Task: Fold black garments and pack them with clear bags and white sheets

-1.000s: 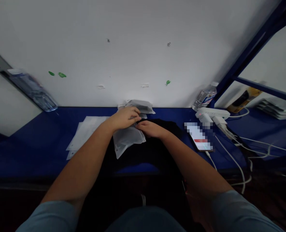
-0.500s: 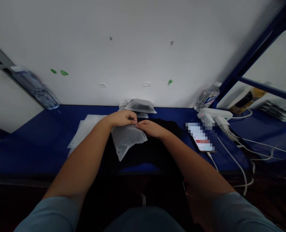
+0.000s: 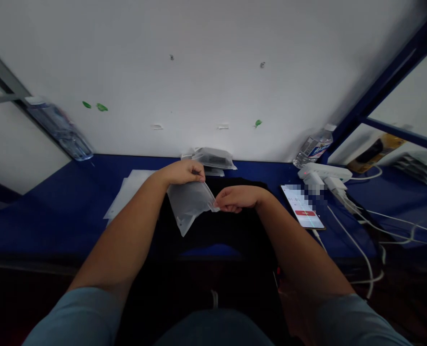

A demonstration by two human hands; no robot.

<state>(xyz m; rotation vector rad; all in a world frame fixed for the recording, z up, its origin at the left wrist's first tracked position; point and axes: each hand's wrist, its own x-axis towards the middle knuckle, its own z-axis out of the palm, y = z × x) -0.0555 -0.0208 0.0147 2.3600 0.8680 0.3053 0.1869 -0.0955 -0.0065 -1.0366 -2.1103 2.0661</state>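
Note:
A frosted zip bag is held between my two hands, tilted, over black cloth on the blue table. My left hand pinches the far end of its zip edge. At the near end of that same edge, the fingers of my right hand are closed on the corner. Whether anything lies inside the bag cannot be made out. Beyond my hands, a small stack of filled frosted bags with dark contents rests against the wall. More flat frosted bags lie left, partly behind my left forearm.
On the right lie a lit phone on a cable and a white power strip with chargers and trailing cords. A water bottle stands behind the strip. Another large bottle leans at the left. A white wall closes the back.
My right hand has moved along the bag's zip edge, toward me and to the right, away from my left hand. The left hand keeps its pinch at the far end.

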